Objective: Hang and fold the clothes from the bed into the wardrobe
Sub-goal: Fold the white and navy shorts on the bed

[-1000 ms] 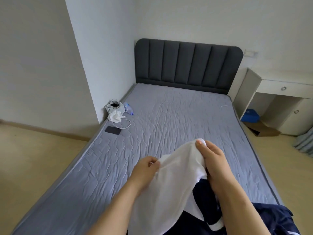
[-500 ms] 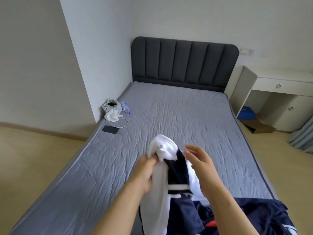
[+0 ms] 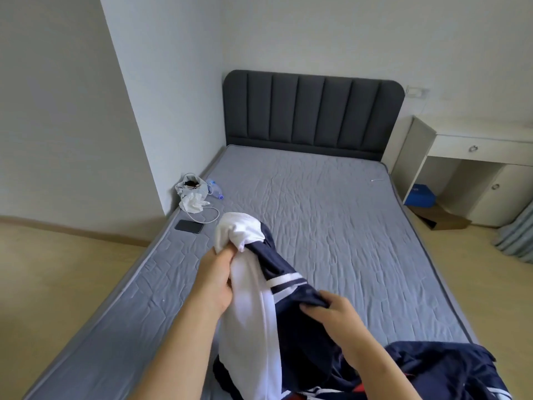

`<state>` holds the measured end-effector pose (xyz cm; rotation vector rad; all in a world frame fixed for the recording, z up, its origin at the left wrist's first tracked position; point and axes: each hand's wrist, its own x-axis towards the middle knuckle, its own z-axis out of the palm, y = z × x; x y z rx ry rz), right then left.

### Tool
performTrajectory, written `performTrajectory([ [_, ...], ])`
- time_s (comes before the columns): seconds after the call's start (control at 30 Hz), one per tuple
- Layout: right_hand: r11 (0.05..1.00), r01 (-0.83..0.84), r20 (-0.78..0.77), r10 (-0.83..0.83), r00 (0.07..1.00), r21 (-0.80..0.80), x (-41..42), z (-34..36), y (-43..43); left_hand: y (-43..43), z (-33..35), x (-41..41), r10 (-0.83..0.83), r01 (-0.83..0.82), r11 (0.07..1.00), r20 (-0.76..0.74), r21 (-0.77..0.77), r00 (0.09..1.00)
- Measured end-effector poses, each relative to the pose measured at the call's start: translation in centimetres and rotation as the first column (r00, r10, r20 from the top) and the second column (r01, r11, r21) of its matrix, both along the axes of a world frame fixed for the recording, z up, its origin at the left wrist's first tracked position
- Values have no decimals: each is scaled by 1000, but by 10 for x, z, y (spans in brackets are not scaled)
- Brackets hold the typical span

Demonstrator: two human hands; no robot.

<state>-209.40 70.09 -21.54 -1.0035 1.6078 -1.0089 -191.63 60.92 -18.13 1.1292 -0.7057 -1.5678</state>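
Above the near end of the bed [image 3: 346, 226], the left hand [image 3: 217, 281] is raised, its forearm running up from the near edge, and the fingers are curled tight round a bunch of white cloth at the upper end of a white and navy top [image 3: 253, 313]. White fabric puffs out above that fist, and the rest of the top hangs down between the two forearms. The right hand [image 3: 331, 310] sits lower and to the right, apart from the left, back turned up, pinching a fold of the navy part just below a white-striped band. The navy cloth stretches from one hand to the other.

To the near right, a pile [image 3: 441, 370] of navy clothes with white stripes and a bit of red lies on the bed's corner, just beside the right forearm.

Along the bed's left edge, farther off, lies a dark phone [image 3: 189, 226] with a white cable [image 3: 212, 216] curling beside it. Beyond these sit a crumpled white tissue [image 3: 193, 202], a plastic bag [image 3: 191, 186] and a bottle [image 3: 215, 189], close to the wall corner.

At the far end stands a dark padded headboard [image 3: 311, 111]. Right of it is a white desk [image 3: 476, 145], with a blue box [image 3: 421, 194] and a cardboard box [image 3: 438, 217] on the floor under it, and a grey curtain [image 3: 516, 235] at the right edge
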Motion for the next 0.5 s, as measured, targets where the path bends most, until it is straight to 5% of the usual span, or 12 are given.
performTrajectory([
  [0.07, 993, 96, 208, -79, 975, -71, -5, 14, -3, -3, -5, 9, 84, -62, 994, 291, -85, 953],
  [0.2, 983, 92, 425, -18, 905, -156, -10, 35, -10, 1, -13, 11, 144, -28, 968, 459, -250, 876],
  [0.37, 983, 160, 541, -88, 836, -87, 7, 35, -15, 16, -19, -6, -238, 514, 823, 673, -244, 701],
  [0.5, 980, 135, 546, -33, 837, -147, 3, 40, -17, 26, -29, -17, -383, 712, 681, 745, -172, 546],
])
